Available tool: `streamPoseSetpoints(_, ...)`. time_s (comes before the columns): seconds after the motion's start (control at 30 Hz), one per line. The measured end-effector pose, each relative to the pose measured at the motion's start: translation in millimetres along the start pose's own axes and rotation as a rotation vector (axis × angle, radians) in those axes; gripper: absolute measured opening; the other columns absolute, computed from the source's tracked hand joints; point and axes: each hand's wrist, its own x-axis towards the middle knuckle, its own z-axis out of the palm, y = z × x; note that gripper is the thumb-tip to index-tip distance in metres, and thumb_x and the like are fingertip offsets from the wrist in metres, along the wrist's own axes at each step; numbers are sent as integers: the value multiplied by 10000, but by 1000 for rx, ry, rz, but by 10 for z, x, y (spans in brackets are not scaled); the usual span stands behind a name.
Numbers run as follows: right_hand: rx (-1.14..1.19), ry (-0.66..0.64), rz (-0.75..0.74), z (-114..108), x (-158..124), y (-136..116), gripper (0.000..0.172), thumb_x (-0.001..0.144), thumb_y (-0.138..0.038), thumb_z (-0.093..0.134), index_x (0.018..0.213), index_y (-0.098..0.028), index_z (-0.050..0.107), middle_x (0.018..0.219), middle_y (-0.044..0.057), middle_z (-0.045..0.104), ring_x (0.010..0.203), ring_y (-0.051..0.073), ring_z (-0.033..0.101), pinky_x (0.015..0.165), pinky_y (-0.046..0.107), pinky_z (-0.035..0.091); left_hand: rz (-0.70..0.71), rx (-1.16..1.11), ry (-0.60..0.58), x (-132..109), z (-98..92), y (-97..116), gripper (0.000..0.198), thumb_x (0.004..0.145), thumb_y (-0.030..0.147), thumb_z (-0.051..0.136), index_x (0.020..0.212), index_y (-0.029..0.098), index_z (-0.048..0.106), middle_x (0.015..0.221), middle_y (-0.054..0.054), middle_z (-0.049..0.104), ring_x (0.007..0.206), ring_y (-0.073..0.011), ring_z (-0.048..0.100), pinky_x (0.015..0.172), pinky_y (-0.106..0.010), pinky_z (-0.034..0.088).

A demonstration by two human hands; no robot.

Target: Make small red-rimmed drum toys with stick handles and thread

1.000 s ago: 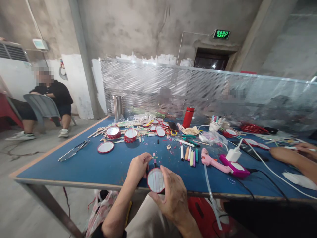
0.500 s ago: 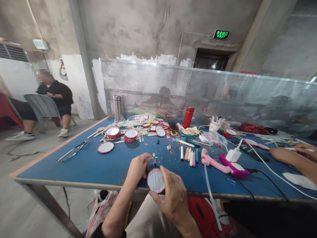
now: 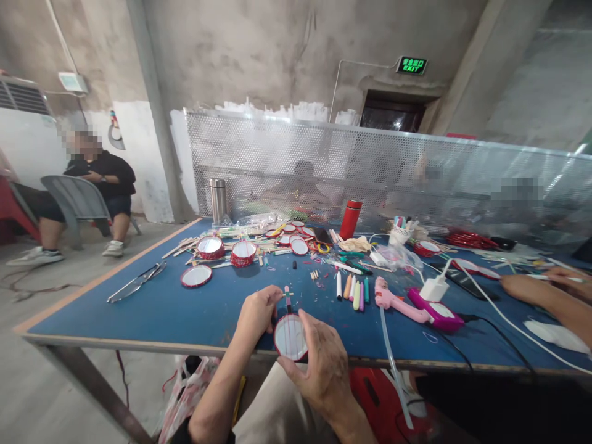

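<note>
I hold a small round drum (image 3: 289,337) with a white face and red rim over the near edge of the blue table (image 3: 176,308). My right hand (image 3: 324,364) wraps round its right side and underside. My left hand (image 3: 257,313) is closed at its upper left, fingers pinched near a thin stick (image 3: 287,297) that rises from the drum's top. More red-rimmed drums (image 3: 243,251) and a flat round lid (image 3: 196,275) lie farther back on the left.
A pink glue gun (image 3: 393,301) with a white cable, coloured markers (image 3: 354,288), a red flask (image 3: 351,219) and a steel flask (image 3: 217,200) are on the table. A co-worker's arms (image 3: 546,293) rest at the right. Another person sits at far left. A perforated metal screen (image 3: 370,166) backs the table.
</note>
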Motion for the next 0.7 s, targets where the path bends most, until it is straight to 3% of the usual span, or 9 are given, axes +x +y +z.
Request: streamPoseSetpoints(0.7,-27,-15,-6,-14,0,-29,818,792,-447,626,1475,-210,242,1186,139,617,1029,305,608,833,471,529,1,-26,11,-11,0,19,268,872,354,388,796,226,611,484,76,542,304,-96,503,461,-190,408)
